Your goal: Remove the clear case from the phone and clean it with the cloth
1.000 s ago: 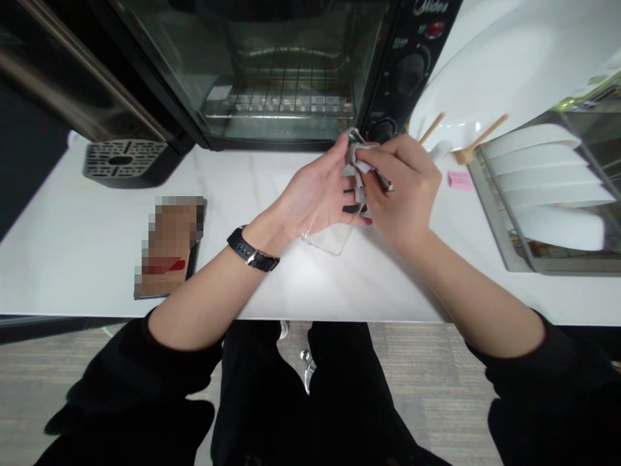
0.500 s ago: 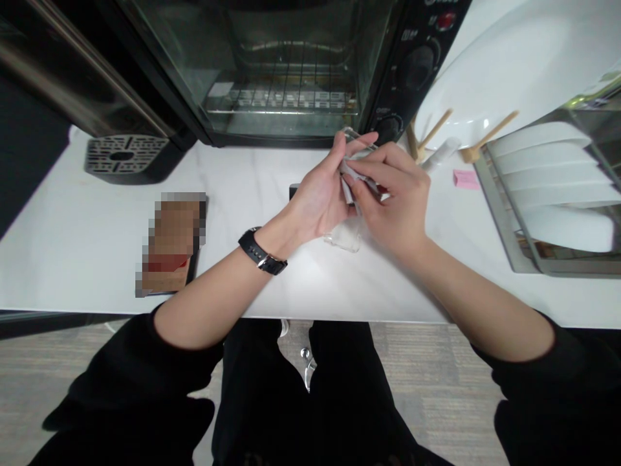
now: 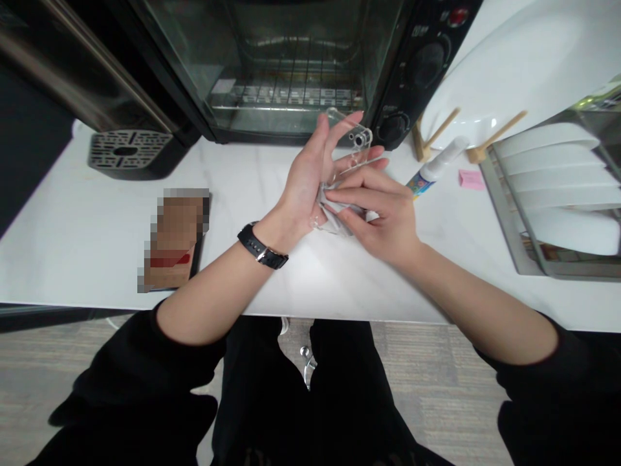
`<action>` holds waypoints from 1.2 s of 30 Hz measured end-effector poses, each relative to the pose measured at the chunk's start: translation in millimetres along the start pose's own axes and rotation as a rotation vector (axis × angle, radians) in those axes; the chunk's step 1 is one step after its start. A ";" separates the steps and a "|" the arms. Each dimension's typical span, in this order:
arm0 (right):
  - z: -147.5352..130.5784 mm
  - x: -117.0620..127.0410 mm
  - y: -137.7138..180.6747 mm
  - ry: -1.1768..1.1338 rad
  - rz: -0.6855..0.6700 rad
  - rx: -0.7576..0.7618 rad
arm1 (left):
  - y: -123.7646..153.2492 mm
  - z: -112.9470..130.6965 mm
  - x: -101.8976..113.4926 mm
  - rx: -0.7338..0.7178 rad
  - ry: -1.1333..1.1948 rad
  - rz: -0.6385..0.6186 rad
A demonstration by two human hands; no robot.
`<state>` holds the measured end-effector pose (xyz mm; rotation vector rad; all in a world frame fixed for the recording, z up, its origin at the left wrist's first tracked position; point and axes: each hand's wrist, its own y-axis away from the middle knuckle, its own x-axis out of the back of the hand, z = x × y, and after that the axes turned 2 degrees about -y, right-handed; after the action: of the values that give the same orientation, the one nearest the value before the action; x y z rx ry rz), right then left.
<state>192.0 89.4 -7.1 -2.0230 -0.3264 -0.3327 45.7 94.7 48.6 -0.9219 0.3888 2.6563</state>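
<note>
My left hand (image 3: 310, 178) holds a clear phone case (image 3: 353, 145) upright on its palm and fingers, just in front of the toaster oven (image 3: 291, 65). My right hand (image 3: 381, 213) pinches a small white cloth (image 3: 339, 217) and presses it against the lower part of the case, near the heel of my left palm. A black watch (image 3: 262, 247) sits on my left wrist. Both hands hover over the white counter (image 3: 72, 233).
A phone (image 3: 172, 239) lies on the counter at the left. A small spray bottle (image 3: 434, 171) lies to the right of my hands, beside a pink note (image 3: 471, 179), a plate on a wooden stand (image 3: 514, 71) and a dish rack (image 3: 557, 200). A black appliance (image 3: 126, 152) stands back left.
My right hand slid the cloth down from the top of the case to its lower end. My left hand tilted the case more upright, baring its camera cutout. The spray bottle has come into sight.
</note>
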 end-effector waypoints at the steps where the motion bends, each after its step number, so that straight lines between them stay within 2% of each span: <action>1: -0.7 0.0 0.0 -0.011 -0.017 0.005 | -0.5 1.3 1.1 0.014 0.028 0.012; 5: -3.8 -0.6 -1.5 -0.038 -0.101 0.039 | -2.3 6.4 5.1 0.062 0.103 0.078; 9: -4.3 -0.3 -3.0 -0.031 -0.140 0.065 | -3.1 9.5 5.5 0.034 0.034 0.103; 12: -2.0 1.4 -2.5 -0.007 -0.162 0.078 | -2.4 11.1 4.7 0.039 0.075 0.139; 18: 6.3 5.7 -0.5 0.059 -0.178 0.093 | 2.0 18.2 6.6 0.001 -0.024 0.073; 25: 12.9 8.5 0.3 0.308 -0.119 0.063 | 1.2 21.7 7.1 -0.028 0.152 0.041; 30: 17.8 9.4 2.6 0.393 0.006 0.038 | 3.1 15.5 -3.4 0.058 0.114 0.058; 36: 17.2 15.5 0.7 0.489 0.145 -0.094 | 4.0 0.1 -7.5 0.076 0.036 -0.071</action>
<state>208.2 105.8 -9.6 -1.9666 0.1421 -0.7429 49.9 89.6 54.0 -0.9434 0.4530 2.5461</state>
